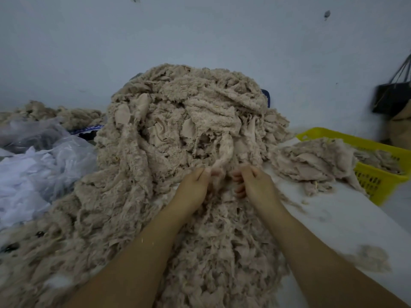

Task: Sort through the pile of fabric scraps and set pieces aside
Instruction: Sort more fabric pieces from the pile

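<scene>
The 2 hands work close together at the near foot of the large mound of beige, fluffy fleece scraps [178,121]. The left hand [195,182] pinches the near end of 1 long, pale pink-beige fleece strip [225,150] between thumb and forefinger. The right hand [252,182] lies just right of it, fingers curled into the fabric; whether it grips the same strip cannot be told.

Key relation: the fleece strip runs from the hands toward the far side and slightly right, up the face of the mound. Its long axis is near-to-far, and its far end is tucked among other scraps. The left hand is nearer its free end. A pull toward the near side, along that axis, should free it; scraps lying over it may drag along.

The smaller heap of set-aside beige scraps [311,161] lies to the right, against the yellow perforated plastic basket [378,181]; the right hand is nearer to it.

Surface: a white table [333,223] shows at the right. Clear plastic bags [44,152] lie at the left. A plain pale wall [200,41] closes the far side; a black handled bag [391,98] hangs far right.
</scene>
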Available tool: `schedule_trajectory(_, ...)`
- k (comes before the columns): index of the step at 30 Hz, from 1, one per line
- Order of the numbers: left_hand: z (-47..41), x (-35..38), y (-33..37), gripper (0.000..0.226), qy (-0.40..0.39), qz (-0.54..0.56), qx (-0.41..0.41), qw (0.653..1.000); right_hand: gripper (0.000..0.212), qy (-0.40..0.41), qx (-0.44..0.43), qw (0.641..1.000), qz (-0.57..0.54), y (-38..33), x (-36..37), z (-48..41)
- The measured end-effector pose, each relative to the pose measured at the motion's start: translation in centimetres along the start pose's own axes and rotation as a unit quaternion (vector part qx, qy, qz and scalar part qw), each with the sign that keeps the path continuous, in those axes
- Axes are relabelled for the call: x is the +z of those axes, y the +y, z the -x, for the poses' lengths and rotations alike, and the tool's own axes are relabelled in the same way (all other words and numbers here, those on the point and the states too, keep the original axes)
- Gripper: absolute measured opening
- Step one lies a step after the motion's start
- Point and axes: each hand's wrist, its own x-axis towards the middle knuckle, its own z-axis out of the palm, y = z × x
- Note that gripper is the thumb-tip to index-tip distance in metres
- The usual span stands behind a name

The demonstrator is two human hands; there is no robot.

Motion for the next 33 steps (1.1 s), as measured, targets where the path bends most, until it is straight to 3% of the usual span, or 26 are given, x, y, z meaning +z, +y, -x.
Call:
schedule_trajectory(2, 0.4, 0.0, 0.8, 0.039, 0.027, 0.078, 0.036, 0.996, 0.034, -0.032, -0.004, 0.999, -0.014, -0.2, 0.3, 0.4)
schedule_trajectory(4, 1.0, 0.3, 1.5, 0.041, 0.021, 0.079, 0.107, 0.991, 0.041, -0.072, 0.011, 0.995, -0.067, -0.7, 0.3, 0.4)
schedule_trajectory(6, 1.5, 0.7, 1.9, 0.041, -0.022, 0.063, 0.162, 0.984, 0.04, -0.108, 0.048, 0.982, -0.146, -1.0, 0.2, 0.5)
schedule_trajectory(8, 1.7, 1.0, 2.1, 0.042, -0.068, 0.051, 0.184, 0.979, 0.026, -0.148, 0.063, 0.966, -0.202, -1.2, -0.1, 0.6)
schedule_trajectory(9, 1.7, 1.0, 2.1, 0.043, -0.087, 0.05, 0.187, 0.977, 0.035, -0.161, 0.067, 0.961, -0.214, -1.3, -0.1, 0.7)
schedule_trajectory(12, 1.6, 0.9, 1.8, 0.05, -0.1, 0.055, 0.157, 0.981, 0.032, -0.167, 0.073, 0.952, -0.247, -1.6, 0.0, 0.8)
schedule_trajectory(14, 1.4, 0.7, 1.5, 0.053, -0.031, 0.072, 0.08, 0.994, 0.028, -0.177, 0.047, 0.95, -0.253, -2.0, 0.2, 1.1)
schedule_trajectory(16, 0.9, 0.3, 1.2, 0.047, 0.024, 0.167, -0.021, 0.985, 0.028, -0.216, -0.013, 0.963, -0.159, -2.2, 0.5, 1.8)
schedule_trajectory(19, 0.4, -0.5, 1.0, 0.035, -0.007, 0.292, -0.087, 0.952, 0.023, -0.294, -0.134, 0.942, 0.091, -2.0, 1.3, 3.1)
schedule_trajectory(21, 0.2, -0.6, 1.1, 0.028, -0.025, 0.349, -0.102, 0.931, 0.029, -0.339, -0.179, 0.91, 0.158, -1.6, 2.0, 3.4)
schedule_trajectory(24, -0.3, -1.1, 1.2, 0.022, -0.01, 0.455, -0.13, 0.881, 0.031, -0.353, -0.192, 0.902, 0.155, -1.6, 1.9, 3.6)
schedule_trajectory(28, -1.0, -2.5, 0.8, 0.024, -0.001, 0.633, -0.145, 0.761, 0.034, -0.356, -0.161, 0.907, 0.155, -1.6, 1.3, 3.5)
schedule_trajectory(33, -1.8, -3.7, 0.0, 0.025, 0.049, 0.709, -0.134, 0.691, 0.039, -0.313, -0.149, 0.93, 0.12, -1.8, 1.3, 3.1)
